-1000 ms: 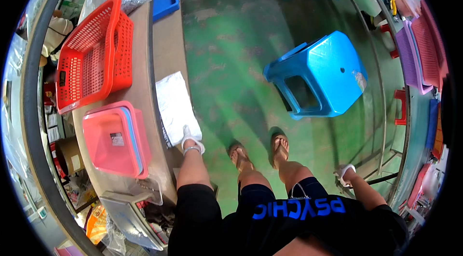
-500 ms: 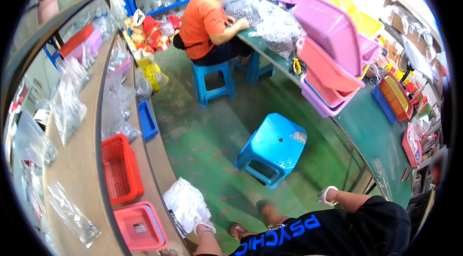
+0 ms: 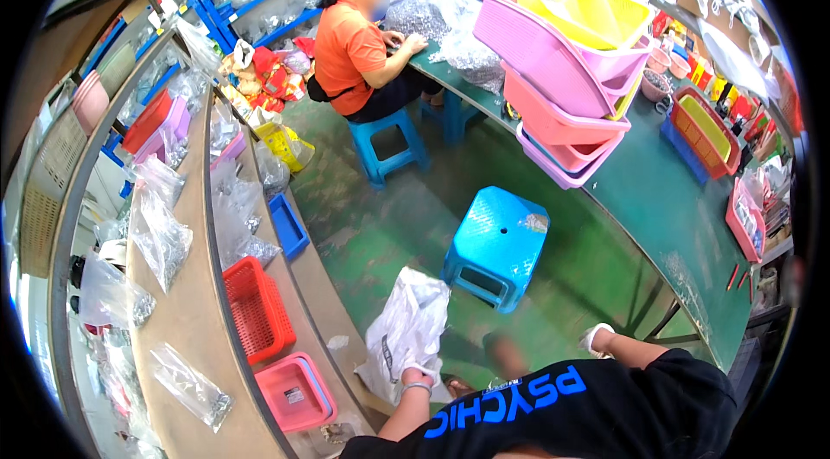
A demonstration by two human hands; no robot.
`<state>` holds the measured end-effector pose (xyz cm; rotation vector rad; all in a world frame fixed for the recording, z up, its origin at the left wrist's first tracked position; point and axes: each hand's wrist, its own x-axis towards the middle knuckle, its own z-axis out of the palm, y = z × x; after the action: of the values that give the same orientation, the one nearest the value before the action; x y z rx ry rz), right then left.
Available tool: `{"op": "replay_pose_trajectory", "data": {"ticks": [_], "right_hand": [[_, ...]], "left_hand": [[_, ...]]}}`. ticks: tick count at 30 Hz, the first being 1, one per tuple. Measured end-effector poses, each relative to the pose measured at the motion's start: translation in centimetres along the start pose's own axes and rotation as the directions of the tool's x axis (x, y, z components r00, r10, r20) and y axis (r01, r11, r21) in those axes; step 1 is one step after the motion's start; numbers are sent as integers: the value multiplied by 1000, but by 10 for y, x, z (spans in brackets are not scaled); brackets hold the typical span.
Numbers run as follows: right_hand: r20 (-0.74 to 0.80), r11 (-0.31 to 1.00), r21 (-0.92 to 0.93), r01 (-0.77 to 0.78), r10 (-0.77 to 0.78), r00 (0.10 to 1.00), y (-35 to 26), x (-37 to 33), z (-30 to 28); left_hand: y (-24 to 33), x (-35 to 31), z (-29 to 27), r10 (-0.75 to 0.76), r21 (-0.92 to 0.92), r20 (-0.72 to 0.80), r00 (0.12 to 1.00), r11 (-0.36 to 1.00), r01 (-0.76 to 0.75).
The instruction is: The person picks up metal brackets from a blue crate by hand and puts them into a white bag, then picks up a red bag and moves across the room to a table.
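Note:
At the lower middle, my left hand (image 3: 417,374), in a white glove, grips a crumpled white plastic bag (image 3: 406,321) near its lower end. The bag spreads up and away from the hand, beside the shelf on my left; its contents cannot be made out. My right hand (image 3: 596,339), also gloved in white, hangs near the green table's edge with loosely curved fingers and nothing visible in it. Ahead between the two hands stands a blue plastic stool (image 3: 503,230).
Shelves on the left hold a red basket (image 3: 251,303), pink trays (image 3: 290,394) and bagged parts (image 3: 160,239). Stacked pink and yellow bins (image 3: 562,70) overhang the green table (image 3: 640,208). A co-worker in orange (image 3: 350,53) sits at its far end.
My left hand and the white bag have moved right, away from the shelf and closer to the stool. My right hand remains near the table edge. The whole view has shifted slightly.

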<state>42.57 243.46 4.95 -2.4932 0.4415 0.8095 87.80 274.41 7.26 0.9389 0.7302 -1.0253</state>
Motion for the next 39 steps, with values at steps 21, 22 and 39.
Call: {"op": "replay_pose_trajectory", "data": {"ticks": [21, 22, 39], "right_hand": [[-42, 872, 357, -336, 374, 927, 1, 15, -35], [60, 754, 516, -406, 441, 895, -3, 13, -48], [247, -462, 877, -132, 197, 949, -201, -34, -50]], "left_hand": [[-37, 14, 2, -63, 250, -1, 998, 966, 61], [-41, 7, 8, -109, 267, 12, 994, 958, 102], [-109, -156, 36, -527, 575, 241, 815, 754, 317]]}}
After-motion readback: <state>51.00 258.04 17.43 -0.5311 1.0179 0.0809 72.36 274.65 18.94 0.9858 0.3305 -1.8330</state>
